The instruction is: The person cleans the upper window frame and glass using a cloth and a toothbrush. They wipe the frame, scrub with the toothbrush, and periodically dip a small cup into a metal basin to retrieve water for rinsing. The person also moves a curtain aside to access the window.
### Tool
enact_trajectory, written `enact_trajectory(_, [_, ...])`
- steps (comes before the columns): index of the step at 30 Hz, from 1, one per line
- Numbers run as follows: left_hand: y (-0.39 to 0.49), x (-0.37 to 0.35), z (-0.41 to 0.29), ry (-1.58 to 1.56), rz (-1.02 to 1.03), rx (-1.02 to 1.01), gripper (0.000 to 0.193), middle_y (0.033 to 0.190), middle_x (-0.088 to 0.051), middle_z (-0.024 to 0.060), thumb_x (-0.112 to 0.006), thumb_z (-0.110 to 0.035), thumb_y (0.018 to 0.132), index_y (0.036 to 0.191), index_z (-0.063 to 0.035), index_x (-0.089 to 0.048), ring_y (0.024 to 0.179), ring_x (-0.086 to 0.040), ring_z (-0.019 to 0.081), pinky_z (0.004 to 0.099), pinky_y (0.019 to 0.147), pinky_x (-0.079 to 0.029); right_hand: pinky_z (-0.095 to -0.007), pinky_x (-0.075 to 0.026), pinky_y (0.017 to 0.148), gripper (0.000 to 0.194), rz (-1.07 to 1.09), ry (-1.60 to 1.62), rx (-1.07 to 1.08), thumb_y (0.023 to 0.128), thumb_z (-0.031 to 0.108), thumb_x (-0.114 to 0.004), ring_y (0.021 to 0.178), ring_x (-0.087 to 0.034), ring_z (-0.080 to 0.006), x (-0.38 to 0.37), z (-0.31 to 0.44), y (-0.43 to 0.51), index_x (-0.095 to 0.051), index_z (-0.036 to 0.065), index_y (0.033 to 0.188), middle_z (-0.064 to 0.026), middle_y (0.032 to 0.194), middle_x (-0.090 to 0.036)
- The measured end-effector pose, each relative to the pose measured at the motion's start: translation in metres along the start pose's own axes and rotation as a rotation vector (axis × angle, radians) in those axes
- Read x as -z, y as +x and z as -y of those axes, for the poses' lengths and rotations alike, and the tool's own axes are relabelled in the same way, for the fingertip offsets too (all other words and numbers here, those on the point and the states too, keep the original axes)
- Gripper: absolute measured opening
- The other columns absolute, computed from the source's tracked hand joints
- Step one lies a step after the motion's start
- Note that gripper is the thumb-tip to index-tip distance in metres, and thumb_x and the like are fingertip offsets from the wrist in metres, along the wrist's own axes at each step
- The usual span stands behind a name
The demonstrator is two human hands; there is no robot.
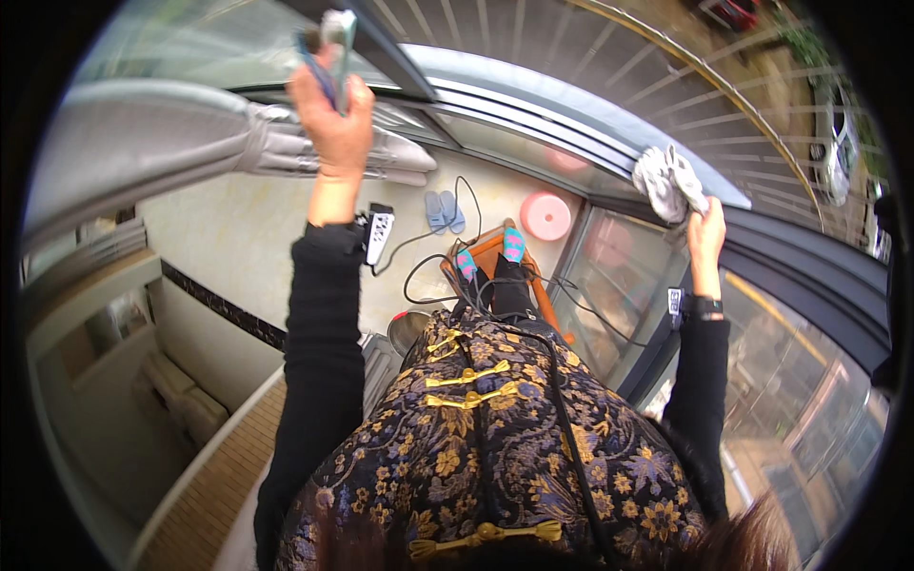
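High at the left, my left hand (pixel 332 125) grips a blurred blue-and-teal handled tool (pixel 339 64) with a pale upper end; its exact kind cannot be told. The tool overlaps the pane and dark frame of a window (pixel 393 50). On the right, my right hand (pixel 707 232) holds a bunched white-and-grey cloth (pixel 664 185). That cloth lies against the dark window track (pixel 607 160), and whether it presses on it is unclear. Below me, my feet in turquoise-and-pink socks stand on an orange-brown wooden chair or stool (pixel 546 303).
A pink round stool (pixel 545 215) and light blue slippers (pixel 444 212) rest on the pale floor. Black cables (pixel 428 296) loop around my legs and the wooden seat. Grey curtains (pixel 178 128) hang at left. Outside the window are railings (pixel 714 61) and parked cars far below.
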State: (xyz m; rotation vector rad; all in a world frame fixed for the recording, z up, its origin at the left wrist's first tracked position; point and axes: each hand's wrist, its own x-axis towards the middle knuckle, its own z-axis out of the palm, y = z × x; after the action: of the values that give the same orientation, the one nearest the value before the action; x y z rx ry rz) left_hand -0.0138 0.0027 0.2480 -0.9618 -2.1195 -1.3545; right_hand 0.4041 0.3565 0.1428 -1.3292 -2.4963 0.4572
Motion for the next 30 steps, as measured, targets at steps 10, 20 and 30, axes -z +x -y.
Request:
enact_trajectory(10, [-0.075,0.06,-0.054,-1.155,0.363,1.098,0.031,0.093,-0.064,0.0071,-0.055,-0.012,0.091,0.119,0.0027,-0.058,0.049,-0.037,0.0018,0.0158,0.044,-0.032,-0.029,-0.042,0.093,0.053,0.674,1.212,0.009,0.069,0.005,-0.048,0.103,-0.057,-0.019,0.038,0.24,-0.011,-0.053,-0.002,0.121,-0.0095,0.113,-0.061])
enact_trajectory(20, [-0.137,0.083,-0.052,-0.584,0.233,0.899,0.044,0.11,-0.063,0.0046,-0.068,-0.003,0.082,0.123,-0.0002,-0.052,0.1,-0.059,0.0126,0.0293,0.088,-0.047,-0.0321,-0.042,0.095,0.064,1.461,1.083,0.461,0.08,0.017,-0.075,0.111,-0.051,-0.0155,-0.005,0.404,-0.065,-0.042,0.001,0.133,-0.0075,0.122,-0.053])
enact_trajectory(30, [-0.23,0.223,-0.037,-0.528,-0.161,1.102,0.037,0.099,-0.065,0.0026,-0.066,0.004,0.072,0.109,0.0029,-0.058,0.089,-0.06,0.0107,0.0269,0.084,-0.049,-0.0375,-0.047,0.093,0.09,0.6,1.043,0.565,0.067,0.011,-0.085,0.121,-0.051,-0.0238,-0.078,0.463,0.071,-0.034,0.004,0.141,-0.0141,0.134,-0.05])
